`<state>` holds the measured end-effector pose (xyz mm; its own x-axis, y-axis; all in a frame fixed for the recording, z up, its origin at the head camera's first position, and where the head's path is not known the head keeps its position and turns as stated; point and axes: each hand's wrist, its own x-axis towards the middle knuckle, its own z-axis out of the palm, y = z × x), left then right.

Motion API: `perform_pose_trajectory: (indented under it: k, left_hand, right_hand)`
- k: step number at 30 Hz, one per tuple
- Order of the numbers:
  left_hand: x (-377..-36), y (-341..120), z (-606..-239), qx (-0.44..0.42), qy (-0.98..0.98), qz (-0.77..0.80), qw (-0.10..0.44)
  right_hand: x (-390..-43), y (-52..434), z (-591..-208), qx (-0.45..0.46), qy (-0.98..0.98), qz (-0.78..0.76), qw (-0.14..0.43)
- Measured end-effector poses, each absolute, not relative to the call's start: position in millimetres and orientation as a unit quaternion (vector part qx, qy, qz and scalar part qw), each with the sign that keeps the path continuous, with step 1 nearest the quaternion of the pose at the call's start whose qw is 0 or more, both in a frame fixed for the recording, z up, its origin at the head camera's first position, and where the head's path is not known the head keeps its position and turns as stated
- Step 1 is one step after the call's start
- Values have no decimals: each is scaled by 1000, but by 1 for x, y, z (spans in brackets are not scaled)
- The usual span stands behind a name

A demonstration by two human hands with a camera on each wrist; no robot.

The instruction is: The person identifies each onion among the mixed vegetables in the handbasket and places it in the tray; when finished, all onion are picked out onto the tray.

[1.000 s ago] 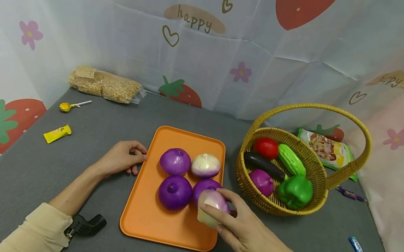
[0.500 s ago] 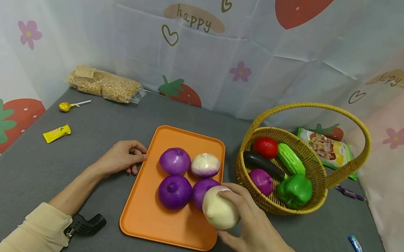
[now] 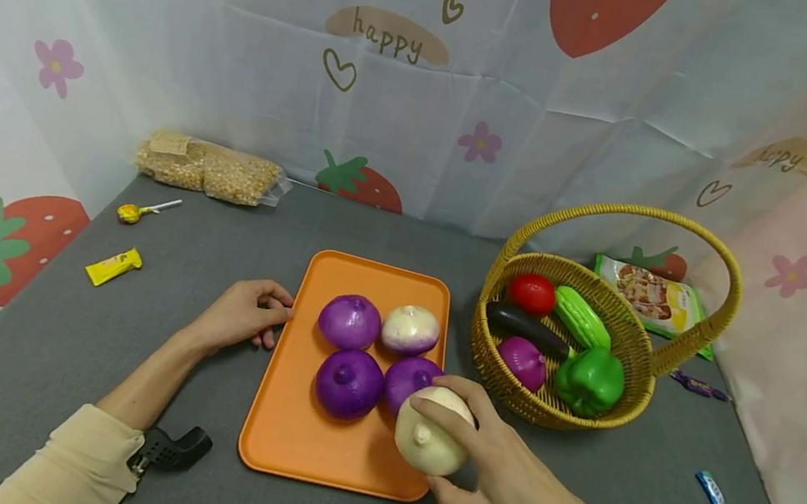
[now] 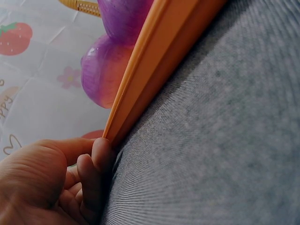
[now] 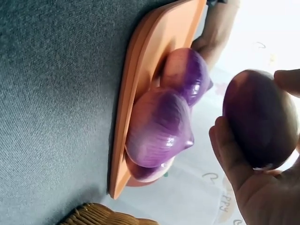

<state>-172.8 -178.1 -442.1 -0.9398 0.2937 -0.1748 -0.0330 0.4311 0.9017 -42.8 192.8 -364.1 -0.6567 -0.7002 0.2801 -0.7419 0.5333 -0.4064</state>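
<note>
Facing white tip toward the head camera, unlike a second ago: turnip [image 3: 424, 450] gripped in right fingers [image 3: 454, 424] over tray's [image 3: 274, 442] right edge, so not down; left fingers [image 4: 101, 152] pinch left edge.

Left hand [image 4: 44, 178] pinching orange tray [image 4: 154, 61], purple bulbs [image 4: 100, 70] beyond its rim, gray tabletop [image 4: 211, 131]

Soft, even light fills the head view, with small glints on the purple onions [image 3: 349, 386] and a faint shadow on the orange tray [image 3: 303, 450]. The left wrist view is dimmer, its grey tabletop [image 4: 211, 131] soft. In the right wrist view the backdrop [image 5: 265, 33] burns out to white at upper right, the held vegetable [image 5: 258, 119] dark against it
</note>
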Motion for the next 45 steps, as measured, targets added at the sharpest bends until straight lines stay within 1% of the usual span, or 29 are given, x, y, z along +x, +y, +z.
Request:
perform_pose_trajectory:
  k: [7, 9, 15, 25, 31, 34, 37, 42, 45]
  left_hand:
    - [-172, -178, -440, 80, 832, 526, 156]
    - [-172, -178, -440, 81, 832, 526, 156]
    - [-173, -179, -442, 81, 834, 523, 155]
    - [-173, -178, -443, 82, 836, 521, 152]
    - [-173, -178, -442, 81, 834, 523, 153]
    - [-173, -178, -441, 79, 834, 523, 155]
    - [-173, -177, -441, 79, 834, 523, 155]
    - [-173, -178, -443, 80, 834, 525, 154]
    - [-174, -178, -443, 80, 833, 525, 154]
  right_hand:
    - [-42, 193, -365, 429, -873, 222, 63]
    - [-41, 193, -365, 428, -875, 220, 53]
    - [-39, 192, -367, 435, -872, 227, -11]
    - [-39, 192, -374, 449, -872, 195, 13]
    - [-40, 189, -381, 421, -885, 196, -19]
    - [-40, 187, -385, 411, -892, 187, -25]
    - [-41, 186, -388, 421, -890, 177, -4]
    - [-44, 186, -389, 457, -871, 168, 58]
    - [-46, 185, -390, 468, -865, 163, 83]
